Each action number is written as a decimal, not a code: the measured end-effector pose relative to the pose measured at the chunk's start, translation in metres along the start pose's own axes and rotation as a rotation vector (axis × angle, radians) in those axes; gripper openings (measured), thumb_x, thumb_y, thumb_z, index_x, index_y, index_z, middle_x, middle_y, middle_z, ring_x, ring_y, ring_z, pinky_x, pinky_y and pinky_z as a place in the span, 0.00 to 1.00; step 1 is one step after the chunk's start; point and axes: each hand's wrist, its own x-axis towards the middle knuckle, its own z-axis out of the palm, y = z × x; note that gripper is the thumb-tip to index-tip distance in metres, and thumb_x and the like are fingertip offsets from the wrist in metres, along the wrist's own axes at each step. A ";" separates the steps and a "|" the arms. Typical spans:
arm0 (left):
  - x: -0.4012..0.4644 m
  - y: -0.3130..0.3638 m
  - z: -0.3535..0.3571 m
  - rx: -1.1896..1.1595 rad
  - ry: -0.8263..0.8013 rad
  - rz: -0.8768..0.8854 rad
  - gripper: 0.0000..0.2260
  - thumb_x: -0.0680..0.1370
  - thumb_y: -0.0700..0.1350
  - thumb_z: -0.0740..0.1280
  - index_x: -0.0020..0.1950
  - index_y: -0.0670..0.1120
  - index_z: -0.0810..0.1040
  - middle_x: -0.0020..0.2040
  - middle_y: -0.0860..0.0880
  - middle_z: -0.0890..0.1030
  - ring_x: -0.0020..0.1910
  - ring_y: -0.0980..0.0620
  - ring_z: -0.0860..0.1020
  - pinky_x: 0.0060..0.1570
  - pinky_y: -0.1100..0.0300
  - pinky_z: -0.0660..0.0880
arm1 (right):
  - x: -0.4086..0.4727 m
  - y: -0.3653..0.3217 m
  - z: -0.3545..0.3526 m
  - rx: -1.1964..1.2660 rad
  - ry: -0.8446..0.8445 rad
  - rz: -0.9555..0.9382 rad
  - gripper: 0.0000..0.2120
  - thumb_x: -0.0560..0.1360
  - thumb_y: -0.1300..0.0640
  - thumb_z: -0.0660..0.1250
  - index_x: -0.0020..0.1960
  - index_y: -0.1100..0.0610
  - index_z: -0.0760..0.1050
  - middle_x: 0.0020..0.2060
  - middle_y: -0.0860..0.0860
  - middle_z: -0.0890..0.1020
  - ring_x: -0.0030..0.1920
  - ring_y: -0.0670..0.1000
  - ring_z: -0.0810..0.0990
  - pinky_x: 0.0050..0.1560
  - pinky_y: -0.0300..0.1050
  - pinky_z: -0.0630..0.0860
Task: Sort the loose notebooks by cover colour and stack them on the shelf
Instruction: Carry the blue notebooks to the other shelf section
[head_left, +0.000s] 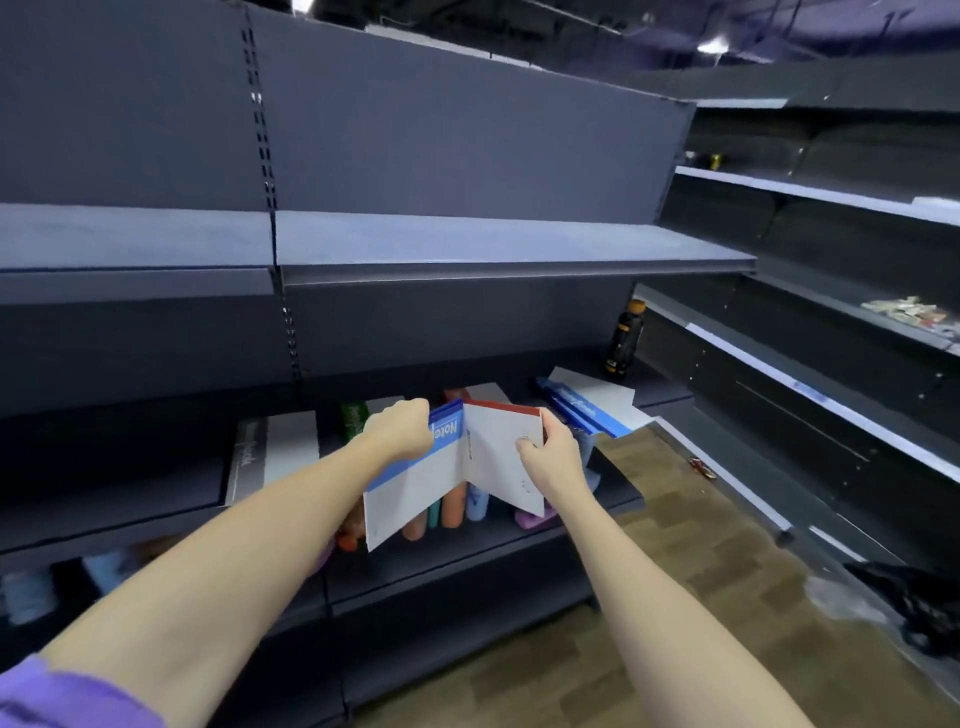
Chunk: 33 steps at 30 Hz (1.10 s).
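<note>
My left hand (400, 428) grips the top of a blue-and-white notebook (415, 488) held upright in front of the dark shelf (467, 540). Beside it my right hand (550, 452) pinches the right edge of a red-topped white notebook (498, 457); the two covers meet in a V. To the right, a stack of blue notebooks (592, 410) lies on the shelf. A grey-spined notebook (275, 452) lies flat at the left. A green notebook (354, 418) shows behind my left hand, and further covers behind are partly hidden.
Several orange, blue and purple bottles (452, 506) stand on the shelf under the held notebooks. A dark bottle (623, 338) stands at the back right. An upper shelf board (467, 244) overhangs. More shelving runs along the right, with wood-pattern floor (675, 571) between.
</note>
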 end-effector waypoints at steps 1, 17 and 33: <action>0.003 0.001 -0.001 -0.016 0.005 -0.027 0.07 0.76 0.39 0.59 0.54 0.45 0.71 0.50 0.46 0.78 0.45 0.46 0.77 0.39 0.55 0.70 | 0.006 0.002 -0.002 0.002 -0.010 -0.024 0.12 0.78 0.62 0.61 0.58 0.48 0.73 0.51 0.45 0.81 0.52 0.45 0.79 0.49 0.41 0.78; 0.090 0.007 -0.003 -0.165 0.033 -0.173 0.05 0.77 0.38 0.59 0.51 0.45 0.67 0.42 0.48 0.73 0.43 0.47 0.73 0.45 0.53 0.73 | 0.102 0.037 0.035 -0.410 -0.108 -0.522 0.36 0.72 0.70 0.64 0.73 0.40 0.69 0.59 0.46 0.82 0.58 0.48 0.79 0.59 0.45 0.77; 0.114 0.012 -0.014 -0.246 -0.064 -0.369 0.07 0.73 0.35 0.58 0.39 0.46 0.66 0.43 0.44 0.72 0.43 0.46 0.71 0.43 0.55 0.68 | 0.180 0.096 0.068 -0.908 -0.573 -0.536 0.39 0.73 0.72 0.59 0.79 0.45 0.58 0.77 0.54 0.62 0.78 0.58 0.55 0.77 0.62 0.49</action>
